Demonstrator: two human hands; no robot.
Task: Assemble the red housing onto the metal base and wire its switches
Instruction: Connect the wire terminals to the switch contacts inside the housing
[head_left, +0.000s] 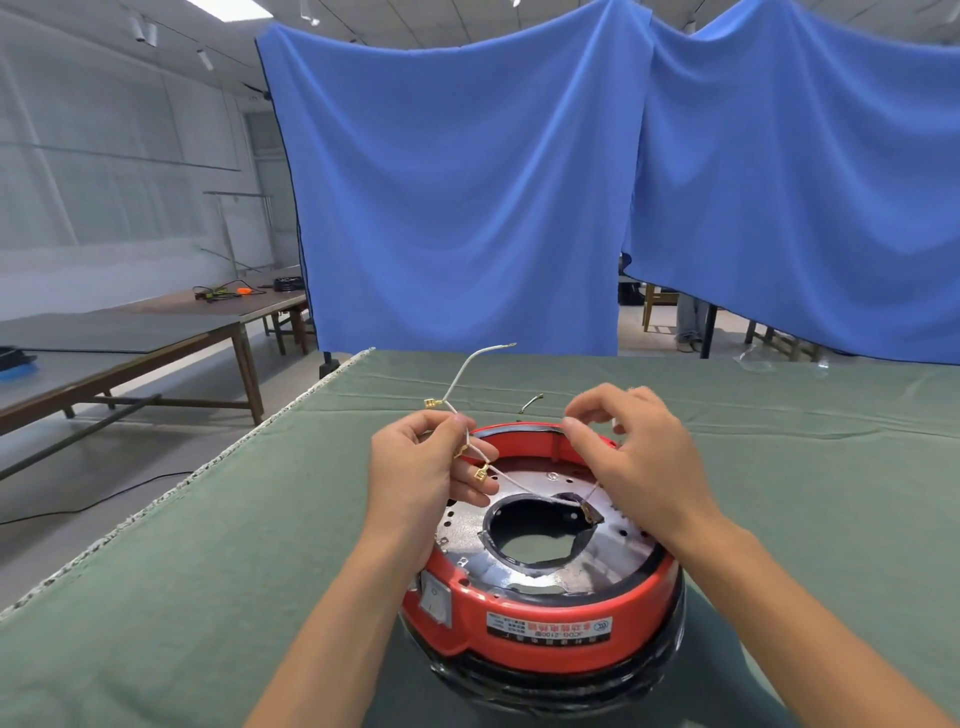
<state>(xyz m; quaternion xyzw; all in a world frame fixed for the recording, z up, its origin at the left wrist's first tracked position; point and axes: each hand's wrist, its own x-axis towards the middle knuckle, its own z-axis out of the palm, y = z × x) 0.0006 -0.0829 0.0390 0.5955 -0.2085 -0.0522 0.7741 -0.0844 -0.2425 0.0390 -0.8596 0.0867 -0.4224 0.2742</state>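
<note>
White braided wires with brass spade terminals (470, 441) are pinched by left hand (423, 467) and right hand (631, 447), lifted clear of red plastic housing (545, 623) for sorting.

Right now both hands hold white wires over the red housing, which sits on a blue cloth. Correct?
Not quite. The head view shows the cloth is green, not blue. The rest holds: left hand and right hand hold white wires over the red housing.

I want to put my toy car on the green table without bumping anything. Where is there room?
Bare green cloth lies left of the red housing, out to the table's frayed left edge, and on the right beyond the right hand. Behind the housing it is crowded: white wires stick up from the left hand, and a small loose wire lies there.
</note>
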